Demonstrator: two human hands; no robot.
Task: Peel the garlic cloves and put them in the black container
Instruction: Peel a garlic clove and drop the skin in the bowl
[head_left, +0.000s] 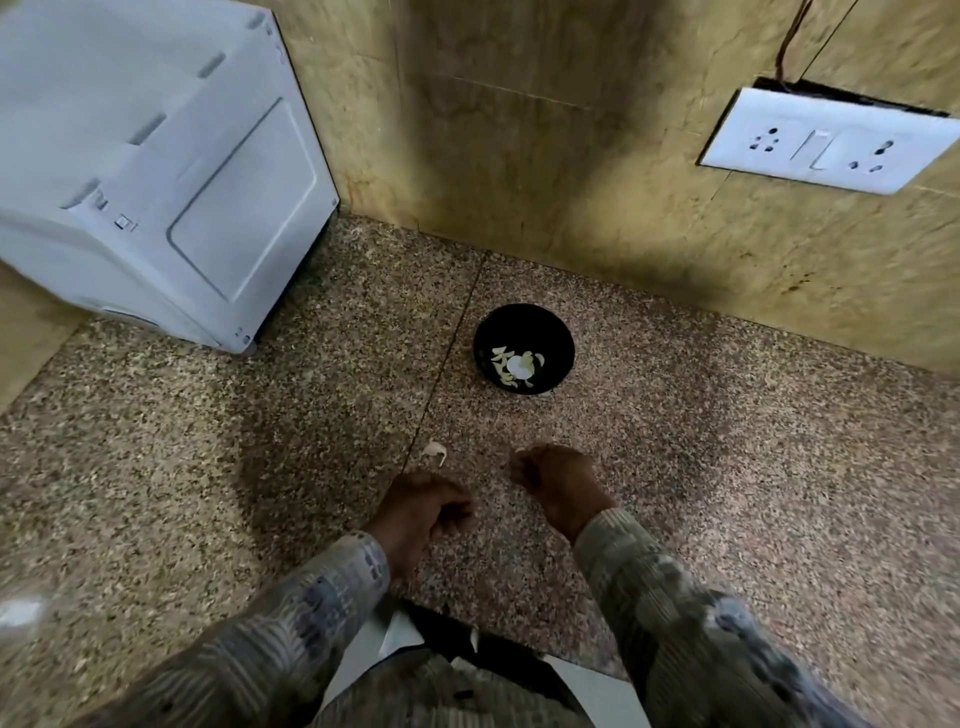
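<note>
The speckled stone counter (727, 467) runs back to a beige tiled wall (519, 156) that meets it at an angle behind the black bowl (550, 332); its front edge lies close under the person's wrists. A white appliance (156, 171) fills the far left corner, well apart from the bowl. There is bare stone to either side of the hands and between them and the bowl. A thin seam (452, 364) in the stone passes just left of the bowl.

The garlic cloves (501, 366) lie in the bottom of the bowl, pale and curved, pointing every which way around a white round spot. A small pale scrap (434, 450), clove or skin I cannot tell, lies on the counter just beyond the left hand (423, 512), its thin tail turned toward the person.

Both hands hover low over the stone, knuckles up; the left hand's fingers curl downward, and the right hand (561, 486) is bunched with its tips toward the left; whether either holds anything I cannot tell. Patterned sleeves (675, 597) cover both arms. A white socket plate (826, 140) sits on the wall at the right.
</note>
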